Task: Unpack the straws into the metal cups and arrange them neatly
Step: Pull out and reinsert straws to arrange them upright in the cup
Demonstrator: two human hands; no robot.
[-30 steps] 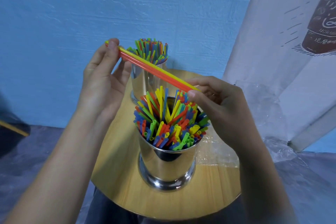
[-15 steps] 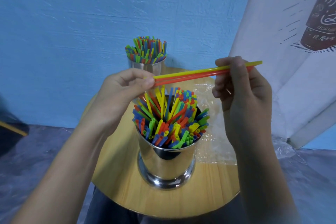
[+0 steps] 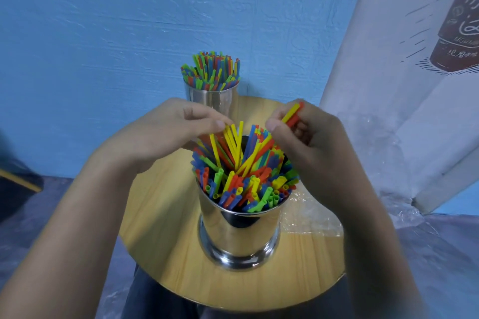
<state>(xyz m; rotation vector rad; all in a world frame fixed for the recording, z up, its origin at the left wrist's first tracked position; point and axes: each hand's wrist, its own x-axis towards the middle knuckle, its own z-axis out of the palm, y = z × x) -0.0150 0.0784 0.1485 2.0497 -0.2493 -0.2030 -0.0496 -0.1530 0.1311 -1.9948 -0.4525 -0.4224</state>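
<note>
1. Straws [image 3: 243,176] in red, yellow, green and blue fill the near metal cup [image 3: 239,230], which stands upright at the middle of the round wooden tabletop [image 3: 160,241]; several lean across one another, so the bunch looks untidy.
2. A second metal cup [image 3: 211,98] stands upright at the far edge of the tabletop, packed with its own bunch of straws [image 3: 211,70] that stand fairly straight.
3. The right hand [image 3: 308,142] is closed around a yellow straw and a red straw [image 3: 293,114]; their upper ends stick out above the fingers, and their lower ends slant down into the near cup.
4. The left hand [image 3: 166,134] hovers over the near cup with thumb and fingers drawn close together at the tips of some tall yellow straws; motion blur makes it hard to say whether it pinches one or only touches them.
5. Crumpled clear plastic wrap [image 3: 311,212] lies on the tabletop just right of the near cup.
</note>
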